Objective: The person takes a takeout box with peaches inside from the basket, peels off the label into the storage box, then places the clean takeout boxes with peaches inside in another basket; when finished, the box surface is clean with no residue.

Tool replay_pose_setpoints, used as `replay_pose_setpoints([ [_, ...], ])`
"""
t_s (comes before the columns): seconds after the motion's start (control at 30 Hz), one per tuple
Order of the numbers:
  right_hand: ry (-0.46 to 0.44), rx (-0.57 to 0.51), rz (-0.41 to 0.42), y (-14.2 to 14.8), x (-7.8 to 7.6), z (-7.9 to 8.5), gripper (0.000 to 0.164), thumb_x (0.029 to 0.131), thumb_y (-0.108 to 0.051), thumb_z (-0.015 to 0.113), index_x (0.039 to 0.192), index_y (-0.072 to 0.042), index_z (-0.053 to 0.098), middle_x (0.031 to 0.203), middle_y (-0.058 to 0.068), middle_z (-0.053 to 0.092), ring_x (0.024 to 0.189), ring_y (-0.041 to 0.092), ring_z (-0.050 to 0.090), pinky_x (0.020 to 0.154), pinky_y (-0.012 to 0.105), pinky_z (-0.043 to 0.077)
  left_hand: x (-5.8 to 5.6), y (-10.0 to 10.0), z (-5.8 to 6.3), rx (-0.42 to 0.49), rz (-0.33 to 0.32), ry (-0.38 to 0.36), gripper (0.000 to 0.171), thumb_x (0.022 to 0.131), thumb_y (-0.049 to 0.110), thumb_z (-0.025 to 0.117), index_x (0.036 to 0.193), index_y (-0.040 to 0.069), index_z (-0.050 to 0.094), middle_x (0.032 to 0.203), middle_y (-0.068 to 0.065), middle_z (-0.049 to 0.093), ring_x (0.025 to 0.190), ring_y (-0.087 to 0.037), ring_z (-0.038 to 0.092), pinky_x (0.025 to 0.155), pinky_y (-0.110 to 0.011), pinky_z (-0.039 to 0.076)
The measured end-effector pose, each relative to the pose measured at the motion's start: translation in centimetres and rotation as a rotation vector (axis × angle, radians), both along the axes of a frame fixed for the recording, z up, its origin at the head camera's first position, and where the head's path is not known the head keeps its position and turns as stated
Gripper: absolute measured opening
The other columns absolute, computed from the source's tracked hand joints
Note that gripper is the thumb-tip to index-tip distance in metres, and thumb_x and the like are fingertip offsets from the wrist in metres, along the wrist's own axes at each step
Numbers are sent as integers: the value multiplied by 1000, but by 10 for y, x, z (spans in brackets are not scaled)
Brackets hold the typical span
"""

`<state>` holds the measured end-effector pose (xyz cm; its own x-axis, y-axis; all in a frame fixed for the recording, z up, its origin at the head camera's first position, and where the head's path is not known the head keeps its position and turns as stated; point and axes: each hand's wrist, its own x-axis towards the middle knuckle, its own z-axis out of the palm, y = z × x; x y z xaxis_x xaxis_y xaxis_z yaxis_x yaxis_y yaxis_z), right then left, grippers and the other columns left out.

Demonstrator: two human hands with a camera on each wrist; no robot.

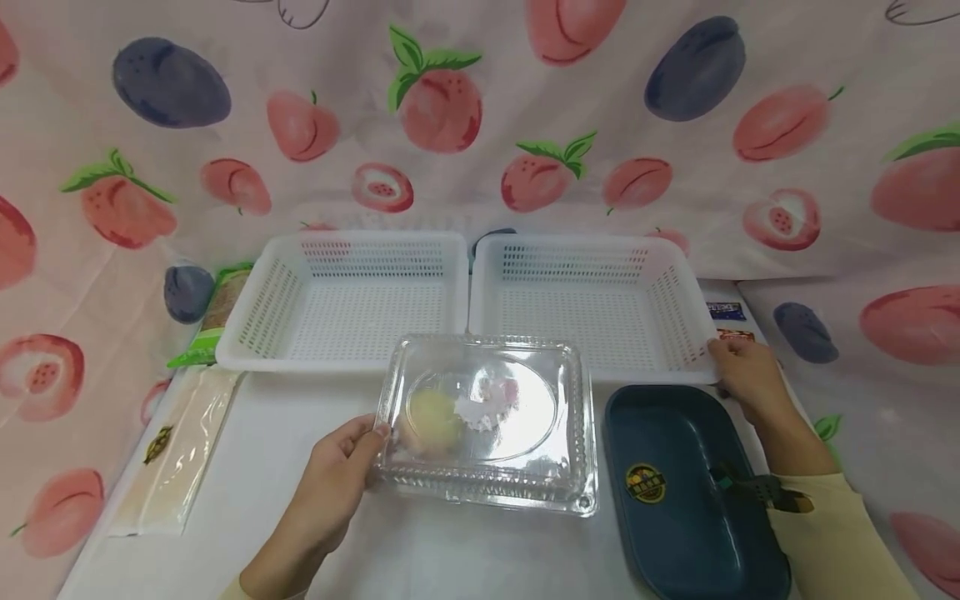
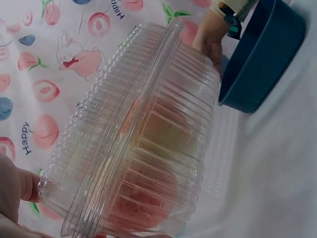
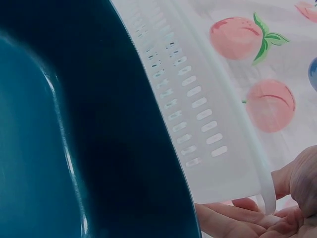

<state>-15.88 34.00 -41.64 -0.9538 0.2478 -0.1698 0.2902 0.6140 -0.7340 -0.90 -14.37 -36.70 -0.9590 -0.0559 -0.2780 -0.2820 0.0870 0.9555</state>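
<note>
A clear plastic clamshell box (image 1: 480, 487) is tilted above the table in front of two white perforated baskets. My left hand (image 1: 333, 479) grips its left edge, thumb on top. Through its ribbed side, a reddish round thing (image 2: 146, 196) and a yellowish one show in the left wrist view; their kind is blurred by the plastic. My right hand (image 1: 750, 379) pinches the front right corner of the right basket (image 1: 663, 377), with the thumb and fingers (image 3: 223, 218) on either side of its rim in the right wrist view. Nothing shows inside either basket.
The left basket (image 1: 337, 365) stands beside the right one. A dark blue tray (image 1: 682, 500) lies at front right, partly under my right forearm. Green packet (image 1: 217, 321) and pale flat packet (image 1: 176, 454) lie at left; small packets (image 1: 726, 311) lie behind my right hand. Fruit-print cloth hangs behind.
</note>
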Motion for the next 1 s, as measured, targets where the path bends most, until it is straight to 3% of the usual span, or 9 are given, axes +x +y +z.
replay_pose_setpoints([
  [0.23,14,1,2,2,0,-2,59,112,-34,38,133,18,56,102,26,66,61,8,56,51,29,54,-19,4,20,-11,8,44,37,110,14,49,134,-12,59,109,-18,68,92,-15,66,74,-24,59],
  [0.37,9,-5,4,2,0,-3,58,112,-34,38,132,17,57,100,23,66,62,9,57,52,29,54,-34,4,28,6,12,46,43,111,17,47,141,-13,54,120,-17,63,97,-10,63,78,-21,58],
  [0.5,12,-10,9,2,0,-3,58,113,-34,38,131,17,57,100,22,66,62,9,56,52,29,54,-48,3,34,14,-2,60,46,112,19,45,146,-11,49,131,-22,60,105,-13,64,84,-21,58],
  [0.63,19,-14,14,2,0,-1,58,113,-33,38,131,19,56,99,22,66,62,9,56,52,29,53,-63,6,39,21,-11,77,46,112,18,43,147,-12,48,138,-25,57,118,-22,61,95,-26,57],
  [0.8,4,-44,-5,1,1,1,55,112,-32,39,129,17,57,84,8,65,60,11,55,50,29,52,-82,12,39,33,-2,78,47,112,18,42,146,-14,48,144,-25,51,125,-27,53,102,-33,54],
  [0.9,8,-45,5,0,1,0,55,112,-31,39,129,18,57,82,5,65,59,10,55,50,28,52,-94,18,37,33,-5,84,47,112,17,41,145,-15,48,148,-26,49,130,-31,54,109,-42,54],
  [1.0,24,-35,23,1,2,0,56,112,-31,39,130,19,57,82,6,65,58,9,54,49,28,51,-105,26,36,40,-28,90,49,112,19,40,147,-15,46,154,-27,44,139,-35,49,117,-52,46],
])
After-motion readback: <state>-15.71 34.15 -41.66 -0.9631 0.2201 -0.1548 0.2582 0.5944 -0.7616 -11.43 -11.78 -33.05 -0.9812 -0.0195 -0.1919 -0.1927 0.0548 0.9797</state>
